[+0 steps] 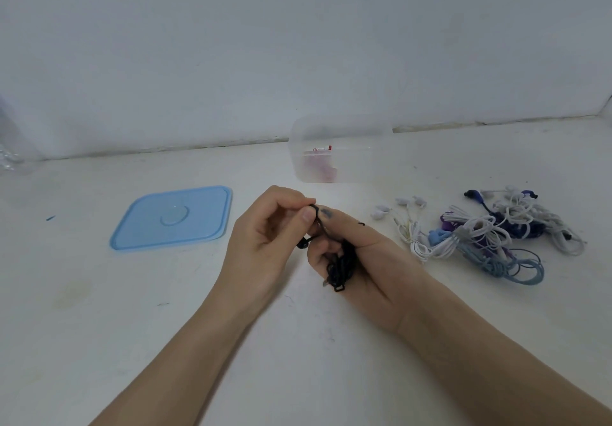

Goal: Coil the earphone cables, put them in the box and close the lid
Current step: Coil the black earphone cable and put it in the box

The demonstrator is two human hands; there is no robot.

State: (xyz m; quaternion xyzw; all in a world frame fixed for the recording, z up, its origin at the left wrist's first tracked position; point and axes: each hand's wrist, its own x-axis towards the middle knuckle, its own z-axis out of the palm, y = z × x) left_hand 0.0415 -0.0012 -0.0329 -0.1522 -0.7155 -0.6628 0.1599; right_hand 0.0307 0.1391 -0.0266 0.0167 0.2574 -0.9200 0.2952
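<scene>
We've got the black earphone cable (341,268) bunched in our right hand (361,260), fingers curled round it, just above the white counter (298,376). Left hand (265,236) pinches one strand near the top w/ thumb & forefinger. Clear box (341,150) sits behind, open, something red inside. Blue lid (172,218) lies flat to the left. Remaining earphones (490,230), white, blue & purple, piled at right.

box (341,150): clear frosted plastic | lid (172,218): glossy blue plastic | table (99,293): matt white, scuffed
</scene>
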